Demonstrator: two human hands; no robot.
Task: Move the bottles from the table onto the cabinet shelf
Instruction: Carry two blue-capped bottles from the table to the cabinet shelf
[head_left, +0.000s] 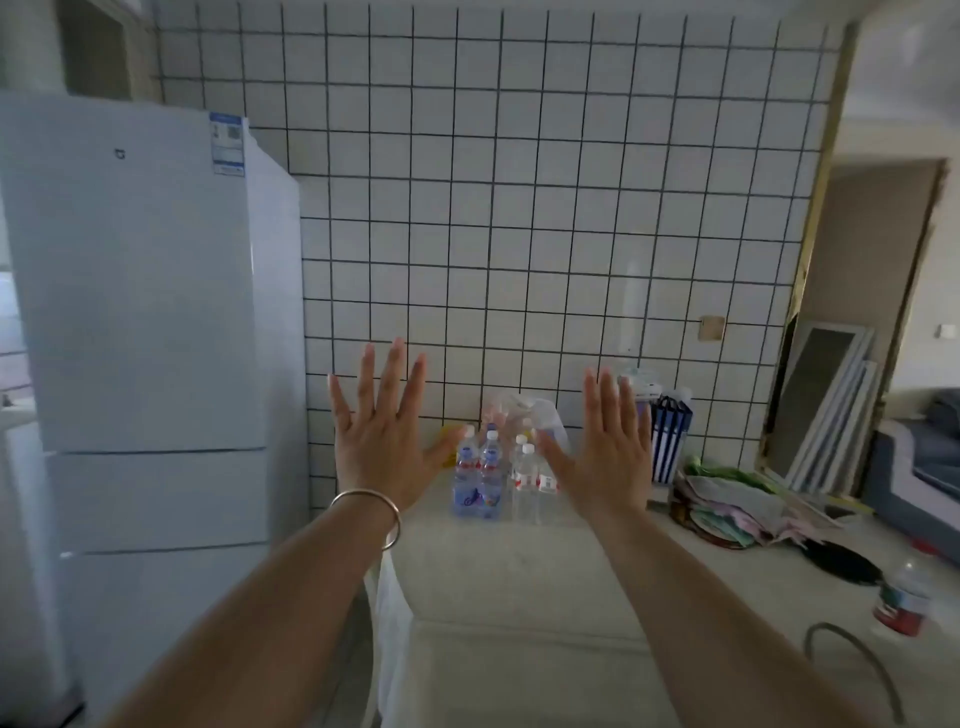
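— We are holding both hands up over the table (519, 582), and neither is carrying anything. The left hand (382, 441) is spread wide, fingers fanned and straight; the right hand (605, 452) is flat too, with its fingers closer together.

— And the bottles are standing upright in a tight cluster at the far end of the table, against the tiled wall (519, 208), showing between our two hands. The blue-labelled bottles (479, 475) are sitting on the left of the group, the red-labelled bottles (530, 480) just beside them on the right.

— That closeness is what we are worrying about. If we are reaching for one from the front, our fingers are likely brushing its neighbours, and tall narrow bottles are probably tipping easily.

— We are also noticing a crinkled clear bag (540, 415) right behind them. A knocked bottle could be rolling into it, or off the left edge of the table towards the fridge (145, 312).

— Another bottle (906, 597) is standing well apart at the right edge of view, near a pile of papers (727, 504). We could be forgetting it.

— And we are not seeing any cabinet shelf here, so we are going to be turning while carrying. Gripping two slick bottles per hand is risking a drop, we are guessing.

— The bracelet (371, 514) on our left wrist could be catching a cap as well.
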